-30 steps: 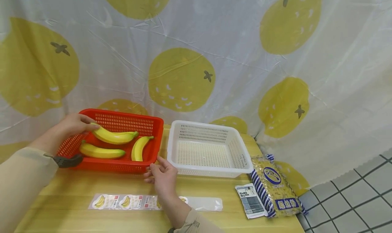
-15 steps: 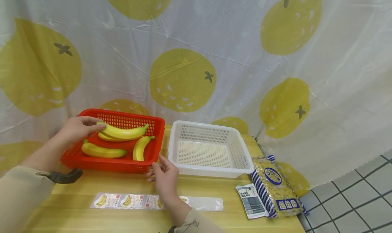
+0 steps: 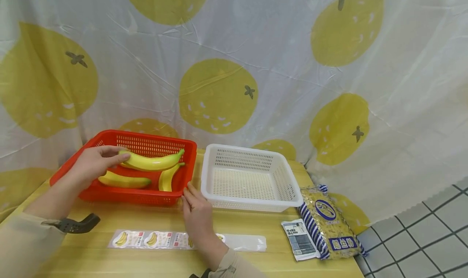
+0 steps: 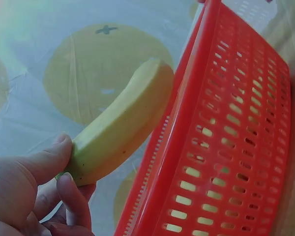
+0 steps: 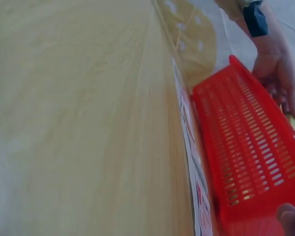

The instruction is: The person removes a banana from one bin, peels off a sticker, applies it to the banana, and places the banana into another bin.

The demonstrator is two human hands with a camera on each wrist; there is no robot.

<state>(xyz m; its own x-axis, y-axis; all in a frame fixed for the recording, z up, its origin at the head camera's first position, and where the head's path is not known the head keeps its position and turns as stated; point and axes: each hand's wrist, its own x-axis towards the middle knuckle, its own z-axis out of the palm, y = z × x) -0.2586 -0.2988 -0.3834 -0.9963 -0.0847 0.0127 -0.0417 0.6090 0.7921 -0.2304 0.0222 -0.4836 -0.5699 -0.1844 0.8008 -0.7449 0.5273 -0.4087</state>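
My left hand point(image 3: 96, 161) pinches one end of a yellow banana point(image 3: 155, 162) between thumb and fingers. The banana is over the red basket point(image 3: 137, 196), its green tip pointing right. In the left wrist view, the held banana point(image 4: 120, 123) shows beside the basket's rim. Below it in the basket lie a banana point(image 3: 124, 181) at the front and another banana point(image 3: 166, 180) at the right, its upper part near the held one. At the basket's near right corner, my right hand point(image 3: 197, 213) holds the rim; a fingertip point(image 5: 291, 220) touches the red wall in the right wrist view.
A white basket point(image 3: 252, 205) stands right of the red one. In front lies a strip of banana-picture labels point(image 3: 157, 240), partly behind the right arm. A noodle bag point(image 3: 329, 225) and a small packet point(image 3: 300, 240) lie at the right. A lemon-print curtain point(image 3: 278, 83) hangs behind.
My left hand has moved right and slightly down with the banana, which now covers the banana seen beneath it earlier. My right fingers have closed in on the red basket's corner.
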